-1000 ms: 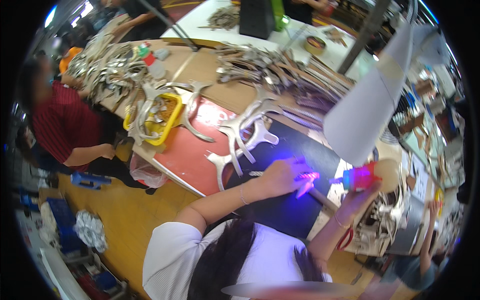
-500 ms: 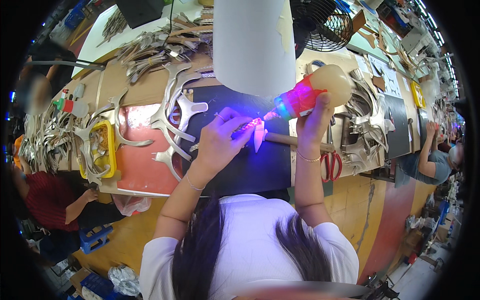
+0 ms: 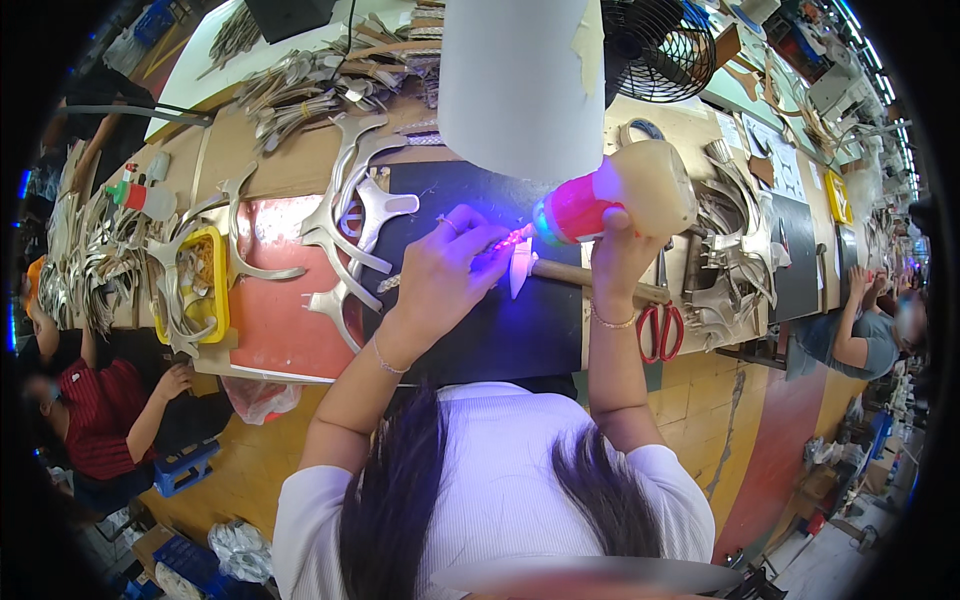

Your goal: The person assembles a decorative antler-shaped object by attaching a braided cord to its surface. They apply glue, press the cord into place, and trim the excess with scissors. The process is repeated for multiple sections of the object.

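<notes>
head view: person at a long tabletop (image 3: 270, 170), dark mat (image 3: 500, 330) in the middle of it. left hand (image 3: 445, 275) sits on the mat, fingers curled and pinching a small pale strip piece (image 3: 522, 262) at the fingertips; piece glows blue-violet. right hand (image 3: 618, 250) is clenched around a squeeze bottle (image 3: 625, 195), cream body with a red collar and a lit tip. bottle's long axis runs roughly 3 to 9 o'clock, nozzle aimed at 9, toward the piece. piece lies at about 8 o'clock from the bottle tip, just beside it; can't tell if tip touches. piece's own long axis is near upright in frame, 12 to 6. left hand is the nearer one to the piece, already on it; right hand is near, on the 3 o'clock side. wooden stick handle (image 3: 590, 278) lies on the mat under the right hand, running 9 to 3. red-handled scissors (image 3: 660, 332) at 5 o'clock of the right hand, close by. silver antler-shaped cutouts (image 3: 355, 235) at 9 o'clock of the left hand, on a red mat (image 3: 275, 320). yellow tray (image 3: 200, 290) farther out at 9. white cylinder (image 3: 520, 80) at 12, a fan (image 3: 655, 45) beside it. another person in red (image 3: 95, 420) far at 8 o'clock.
</notes>
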### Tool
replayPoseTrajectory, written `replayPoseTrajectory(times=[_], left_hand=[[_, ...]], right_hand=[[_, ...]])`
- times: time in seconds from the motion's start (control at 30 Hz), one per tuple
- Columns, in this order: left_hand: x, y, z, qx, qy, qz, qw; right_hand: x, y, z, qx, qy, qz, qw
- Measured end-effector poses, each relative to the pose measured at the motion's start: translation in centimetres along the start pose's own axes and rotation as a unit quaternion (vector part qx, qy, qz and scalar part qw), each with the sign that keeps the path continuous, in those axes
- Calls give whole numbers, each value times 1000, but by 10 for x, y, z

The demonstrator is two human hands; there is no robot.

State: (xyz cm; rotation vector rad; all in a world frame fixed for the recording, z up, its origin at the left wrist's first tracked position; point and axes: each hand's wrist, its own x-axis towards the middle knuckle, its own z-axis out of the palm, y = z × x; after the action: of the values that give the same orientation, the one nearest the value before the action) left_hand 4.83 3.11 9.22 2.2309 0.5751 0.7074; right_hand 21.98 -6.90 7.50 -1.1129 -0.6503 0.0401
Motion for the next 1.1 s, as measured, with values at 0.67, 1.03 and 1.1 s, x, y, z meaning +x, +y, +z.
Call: replayPoseTrajectory(times=[0.67,1.03,1.1], left_hand=[[2,1,7,-8,20,-4,1000],[1,8,8,-45,6,-19,999],[1,8,7,-51,9,-20,998]], right_hand=[[-4,-4,0,-12,-6,-25,1000],[0,-10,-7,4,28,-42,999],[0,-10,-8,28,28,-28,999]])
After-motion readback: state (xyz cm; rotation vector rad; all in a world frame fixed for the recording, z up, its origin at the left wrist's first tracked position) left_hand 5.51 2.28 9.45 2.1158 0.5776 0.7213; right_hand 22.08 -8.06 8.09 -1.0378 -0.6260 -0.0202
